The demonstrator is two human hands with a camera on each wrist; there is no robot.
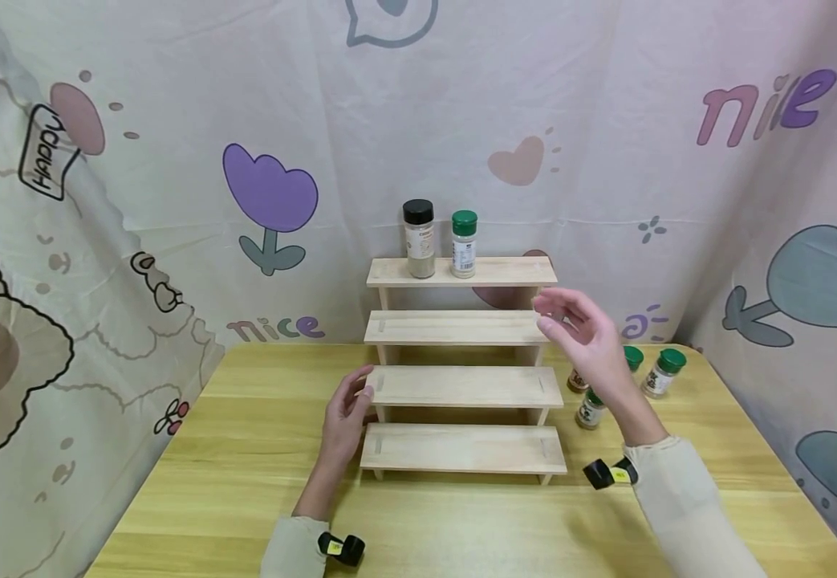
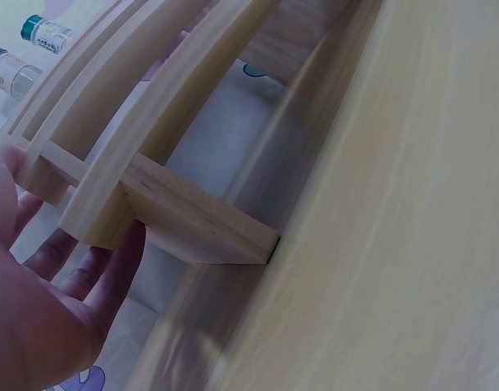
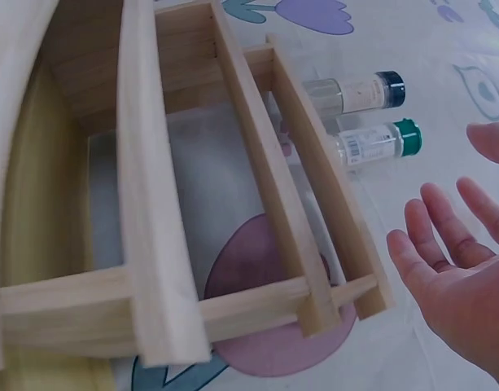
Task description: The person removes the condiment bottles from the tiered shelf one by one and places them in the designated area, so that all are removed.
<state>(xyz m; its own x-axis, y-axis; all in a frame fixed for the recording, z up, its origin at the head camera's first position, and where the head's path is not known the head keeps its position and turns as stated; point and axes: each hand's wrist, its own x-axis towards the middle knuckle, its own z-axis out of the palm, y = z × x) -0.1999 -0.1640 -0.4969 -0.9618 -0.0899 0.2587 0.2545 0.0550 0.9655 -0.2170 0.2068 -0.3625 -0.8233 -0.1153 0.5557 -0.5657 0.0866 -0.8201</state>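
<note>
A four-tier light wooden step rack (image 1: 465,385) stands mid-table. My left hand (image 1: 343,421) holds its left end at the second tier from the bottom; in the left wrist view the fingers (image 2: 119,265) bend round the board's end. Beside the upper right end, my right hand (image 1: 591,345) is raised with fingers spread and nothing in them. On the top tier are a taller black-capped spice jar (image 1: 419,241) and, to its right, a green-capped spice jar (image 1: 465,245). Both jars also appear past the rack in the right wrist view.
Several small spice jars stand on the table right of the rack, including a green-capped one (image 1: 665,373) and another nearer one (image 1: 591,410); my right hand partly hides the group. A printed curtain (image 1: 577,96) hangs behind and along the sides of the wooden table (image 1: 245,449).
</note>
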